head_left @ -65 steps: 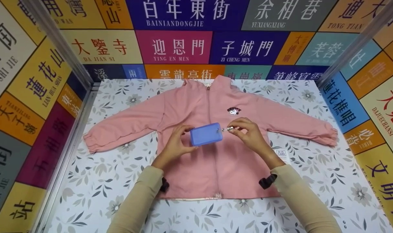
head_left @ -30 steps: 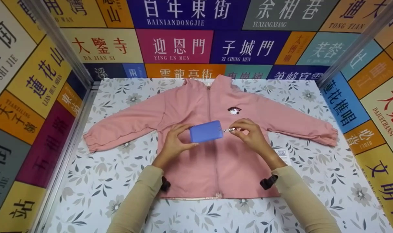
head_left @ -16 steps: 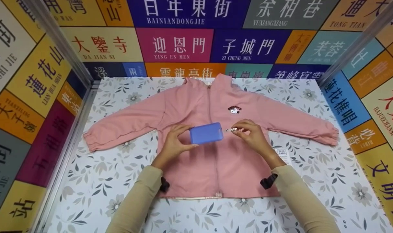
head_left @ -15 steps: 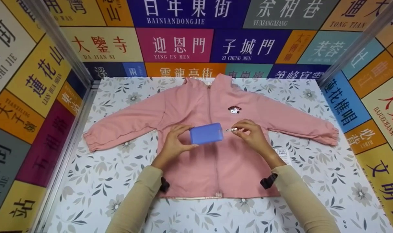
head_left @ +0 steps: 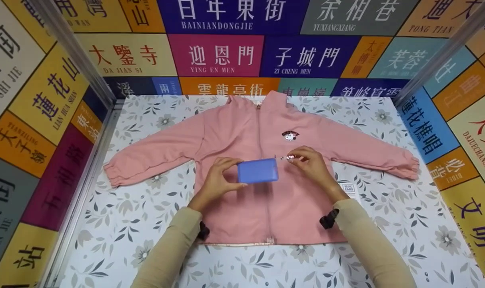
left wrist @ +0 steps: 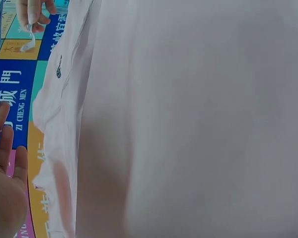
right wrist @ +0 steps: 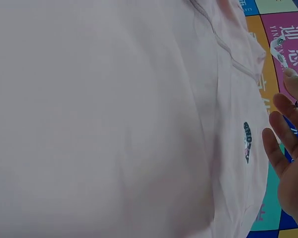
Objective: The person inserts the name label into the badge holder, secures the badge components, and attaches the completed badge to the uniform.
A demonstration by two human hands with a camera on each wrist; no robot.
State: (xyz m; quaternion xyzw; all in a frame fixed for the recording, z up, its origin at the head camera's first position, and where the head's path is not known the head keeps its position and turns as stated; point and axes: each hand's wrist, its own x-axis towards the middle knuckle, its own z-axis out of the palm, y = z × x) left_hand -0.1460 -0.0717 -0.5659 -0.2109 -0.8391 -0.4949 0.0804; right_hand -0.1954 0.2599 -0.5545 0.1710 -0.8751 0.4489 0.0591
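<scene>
A blue card holder (head_left: 258, 171) is held above the jacket by my left hand (head_left: 217, 181), its fingers on the far edge and thumb on the near one. My right hand (head_left: 313, 165) pinches a short clear strap with metal snaps (head_left: 289, 157) between thumb and fingertips. This strap points toward the holder's right end and appears apart from it. In the right wrist view the clear strap (right wrist: 278, 49) sticks out past the thumb. Beneath both hands lies a pink zip jacket (head_left: 234, 216), spread flat with its sleeves out.
A small white printed card (head_left: 348, 189) lies by the jacket's right side, partly hidden by the right forearm. The floral tabletop (head_left: 146, 224) is bounded at the back and sides by panels (head_left: 220, 56) with coloured lettering.
The strap, earlier at the holder's slot, has come away to the right in my right hand. My left hand has brought the holder slightly lower and to the right.
</scene>
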